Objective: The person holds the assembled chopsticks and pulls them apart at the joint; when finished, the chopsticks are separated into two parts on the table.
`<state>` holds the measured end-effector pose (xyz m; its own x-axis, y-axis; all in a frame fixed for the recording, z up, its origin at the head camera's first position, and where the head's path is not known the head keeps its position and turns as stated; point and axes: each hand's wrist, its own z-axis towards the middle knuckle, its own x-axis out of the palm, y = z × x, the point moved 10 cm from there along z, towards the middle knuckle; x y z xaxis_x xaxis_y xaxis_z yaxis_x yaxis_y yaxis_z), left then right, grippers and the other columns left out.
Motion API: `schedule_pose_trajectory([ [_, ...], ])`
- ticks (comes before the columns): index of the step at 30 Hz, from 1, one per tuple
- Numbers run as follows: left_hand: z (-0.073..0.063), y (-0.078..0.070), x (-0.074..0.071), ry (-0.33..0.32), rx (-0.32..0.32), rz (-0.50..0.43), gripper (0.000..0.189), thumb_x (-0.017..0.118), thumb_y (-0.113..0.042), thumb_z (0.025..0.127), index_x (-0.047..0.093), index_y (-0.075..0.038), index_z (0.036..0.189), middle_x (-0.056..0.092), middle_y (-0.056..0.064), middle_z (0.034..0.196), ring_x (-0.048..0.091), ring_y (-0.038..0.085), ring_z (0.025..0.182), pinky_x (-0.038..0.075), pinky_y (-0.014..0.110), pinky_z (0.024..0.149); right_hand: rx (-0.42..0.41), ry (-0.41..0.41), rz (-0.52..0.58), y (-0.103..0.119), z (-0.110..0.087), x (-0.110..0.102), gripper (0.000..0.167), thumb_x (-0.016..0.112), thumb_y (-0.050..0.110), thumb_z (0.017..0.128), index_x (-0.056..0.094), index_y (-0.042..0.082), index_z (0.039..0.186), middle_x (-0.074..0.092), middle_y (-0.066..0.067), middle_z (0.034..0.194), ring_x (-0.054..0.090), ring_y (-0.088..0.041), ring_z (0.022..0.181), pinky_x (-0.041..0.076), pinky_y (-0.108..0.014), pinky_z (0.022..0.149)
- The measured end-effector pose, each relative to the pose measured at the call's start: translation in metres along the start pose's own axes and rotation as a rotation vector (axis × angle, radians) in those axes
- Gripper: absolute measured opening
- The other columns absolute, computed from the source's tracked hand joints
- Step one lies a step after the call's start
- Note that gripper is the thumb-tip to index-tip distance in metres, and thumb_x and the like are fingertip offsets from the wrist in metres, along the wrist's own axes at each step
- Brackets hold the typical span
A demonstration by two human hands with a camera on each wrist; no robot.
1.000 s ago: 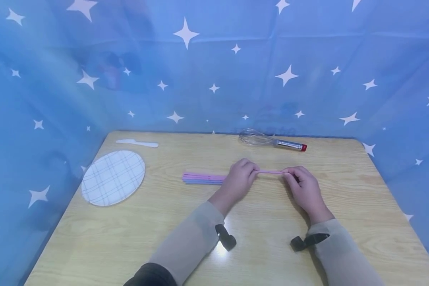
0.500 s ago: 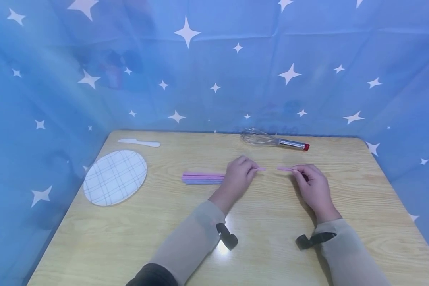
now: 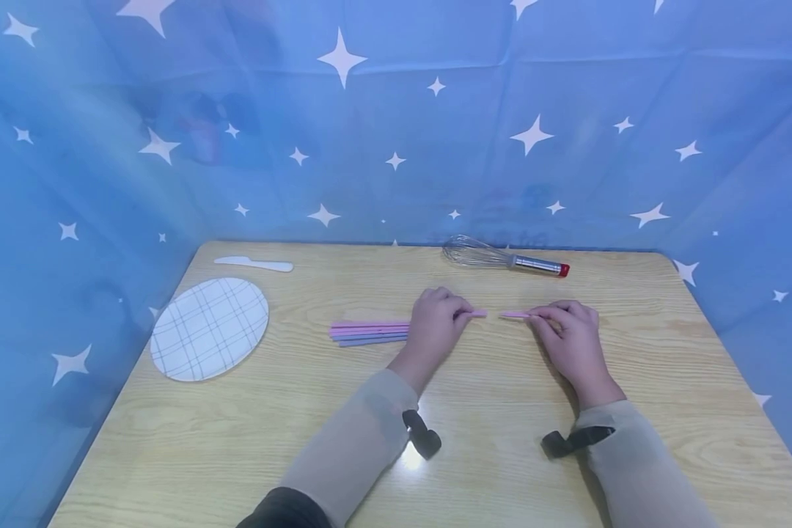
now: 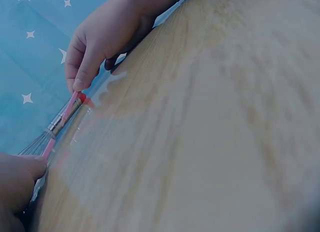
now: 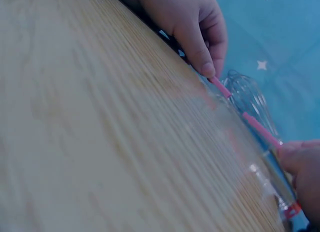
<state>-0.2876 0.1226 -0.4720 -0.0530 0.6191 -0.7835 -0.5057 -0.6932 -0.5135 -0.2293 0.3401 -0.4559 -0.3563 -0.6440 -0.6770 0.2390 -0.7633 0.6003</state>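
My left hand [image 3: 432, 326] pinches a thin pink straw [image 3: 478, 314], whose short end sticks out to the right of the fingertips. Facing it, my right hand [image 3: 574, 341] pinches another pink straw end [image 3: 513, 314] between thumb and fingers. A small gap separates the two ends, also plain in the right wrist view between the left end [image 5: 221, 87] and the right end [image 5: 261, 129]. Beside the left hand, a flat bundle of pink and bluish straws [image 3: 369, 331] lies on the table, its right part hidden behind that hand.
A whisk [image 3: 501, 260] with a red-tipped handle lies at the table's back edge, beyond the hands. On the left are an oval checked plate [image 3: 210, 330] and a white plastic knife [image 3: 254, 263]. A blue star-patterned curtain [image 3: 396, 117] surrounds the wooden table [image 3: 488, 455].
One second ago an unbroken pink length spanned both hands. It then parted as the right hand moved right. Since then the two ends have drawn slightly closer, and the bundle's straws have spread a little.
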Motion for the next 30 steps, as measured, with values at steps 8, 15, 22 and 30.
schedule_pose_trajectory([
  [8, -0.0001, 0.0007, -0.0008, 0.015, -0.017, 0.033, 0.012, 0.077, -0.035, 0.101, 0.085, -0.027, 0.104, 0.072, -0.012, 0.102, 0.058, 0.010, 0.096, 0.047, 0.029, 0.092, 0.007, 0.019, -0.031, 0.0027, 0.0023, 0.0033, 0.011, 0.078, 0.004, 0.097, 0.082, 0.003, 0.107, 0.066, -0.022, 0.107, 0.056, -0.040, 0.108, 0.025, -0.063, 0.105],
  [15, 0.0012, 0.0031, 0.0007, 0.035, -0.041, 0.059, 0.011, 0.076, -0.036, 0.102, 0.084, -0.029, 0.105, 0.070, -0.015, 0.102, 0.056, 0.009, 0.096, 0.045, 0.027, 0.091, 0.006, 0.028, -0.052, 0.0028, 0.0029, 0.0071, 0.012, 0.078, 0.002, 0.097, 0.082, 0.003, 0.108, 0.066, -0.023, 0.108, 0.055, -0.041, 0.108, 0.027, -0.064, 0.104],
  [22, 0.0002, 0.0051, 0.0019, 0.036, -0.037, 0.056, 0.016, 0.078, -0.035, 0.100, 0.081, -0.026, 0.112, 0.070, -0.012, 0.106, 0.055, 0.010, 0.098, 0.045, 0.028, 0.096, -0.005, 0.032, -0.048, 0.0033, 0.0030, 0.0073, 0.017, 0.078, 0.003, 0.097, 0.081, 0.003, 0.113, 0.070, -0.023, 0.108, 0.057, -0.041, 0.108, 0.028, -0.063, 0.103],
  [30, -0.0063, -0.0029, 0.0000, 0.056, 0.005, 0.045, 0.018, 0.073, -0.033, 0.101, 0.079, -0.023, 0.114, 0.067, -0.008, 0.112, 0.055, 0.013, 0.102, 0.046, 0.031, 0.097, 0.080, 0.053, -0.058, -0.0048, 0.0004, 0.0076, 0.033, 0.071, 0.021, 0.105, 0.073, 0.001, 0.131, 0.064, -0.025, 0.122, 0.046, -0.048, 0.124, 0.027, -0.067, 0.107],
])
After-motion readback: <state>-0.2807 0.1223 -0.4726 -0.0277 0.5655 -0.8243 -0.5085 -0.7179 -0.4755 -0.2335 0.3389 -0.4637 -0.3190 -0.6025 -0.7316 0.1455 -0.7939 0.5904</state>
